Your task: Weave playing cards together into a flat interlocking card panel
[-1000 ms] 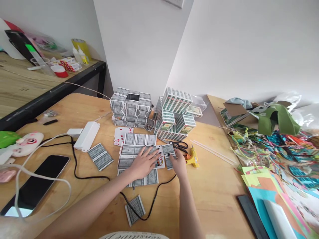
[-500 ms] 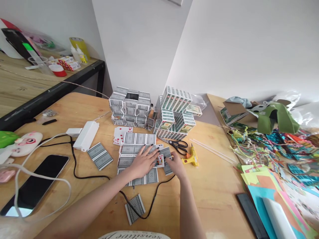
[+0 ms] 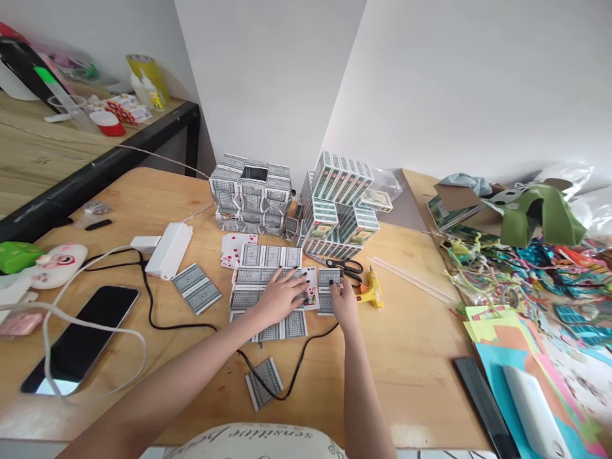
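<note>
Flat on a panel of joined playing cards (image 3: 270, 257) lies my left hand (image 3: 281, 296), its fingers spread. Face-up cards (image 3: 312, 288) show at the panel's right side, by its fingertips. My right hand (image 3: 343, 303) has its fingertips on a pair of cards (image 3: 328, 278) lying back up, just right of the panel. Whether it pinches the pair's edge is hard to see. Behind the panel stand a hollow structure of cards (image 3: 252, 199) and a stack of card boxes (image 3: 337, 210). Black-handled scissors (image 3: 351, 266) and a yellow glue gun (image 3: 371, 290) lie beyond my right hand.
A black cable (image 3: 299, 363) loops in front of the panel. Loose cards (image 3: 197, 288) lie left of it, near a white power block (image 3: 169, 250) and a phone (image 3: 83, 338). Clear glue sticks (image 3: 411, 279) and coloured paper (image 3: 514, 357) are at the right.
The card pair beside the panel has turned from tilted to nearly straight, under my right hand. My left hand stays on the panel. The whole view has shifted slightly.
</note>
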A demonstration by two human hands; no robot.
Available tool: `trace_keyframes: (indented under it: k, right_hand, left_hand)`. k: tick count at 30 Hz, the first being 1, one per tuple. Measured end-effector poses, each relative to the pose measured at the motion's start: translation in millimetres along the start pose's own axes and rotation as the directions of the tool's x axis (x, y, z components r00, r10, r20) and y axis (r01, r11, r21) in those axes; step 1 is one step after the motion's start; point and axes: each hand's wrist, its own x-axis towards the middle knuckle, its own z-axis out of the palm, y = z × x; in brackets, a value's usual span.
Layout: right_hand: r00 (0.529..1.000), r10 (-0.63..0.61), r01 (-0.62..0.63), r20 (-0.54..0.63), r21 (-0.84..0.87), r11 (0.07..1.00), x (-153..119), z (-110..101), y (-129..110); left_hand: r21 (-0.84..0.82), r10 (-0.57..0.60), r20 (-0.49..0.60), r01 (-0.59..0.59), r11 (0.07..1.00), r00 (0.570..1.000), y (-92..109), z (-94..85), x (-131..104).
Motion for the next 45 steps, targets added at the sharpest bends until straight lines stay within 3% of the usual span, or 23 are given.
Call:
trace_keyframes:
  k: [6, 14, 20, 26, 34, 45]
  right_hand:
    - [1.0, -0.006, 0.006, -0.025, 0.007, 1.0, -1, -1, 4]
    - [0.996, -0.056, 0.053, 0.064, 0.044, 0.998, 8, 0, 0]
    - [0.999, -0.05, 0.05, -0.007, 0.022, 0.998, 15, 2, -1]
    - [0.999, -0.039, 0.038, 0.035, 0.035, 0.999, 15, -4, 3]
    - [1.0, -0.002, 0.003, -0.007, 0.04, 0.999, 12, -6, 8]
    - [0.998, -0.039, 0.037, 0.04, 0.051, 0.998, 16, -4, 8]
  left_hand:
    - [0.013, -0.031, -0.061, 0.032, 0.999, 0.998, 8, 2.5, 0]
    - [0.071, -0.023, -0.09, 0.03, 0.997, 0.996, 10, 3.1, -3]
    - [0.104, 0.051, -0.014, -0.049, 0.993, 0.999, 9, -0.2, -5]
    - [0.117, 0.063, 0.031, -0.066, 0.991, 0.998, 9, -1.7, -8]
    - [0.112, 0.084, 0.034, -0.087, 0.99, 0.996, 10, 0.3, -8]
    - [0.115, 0.088, 0.015, -0.09, 0.989, 0.996, 10, -2.0, -9]
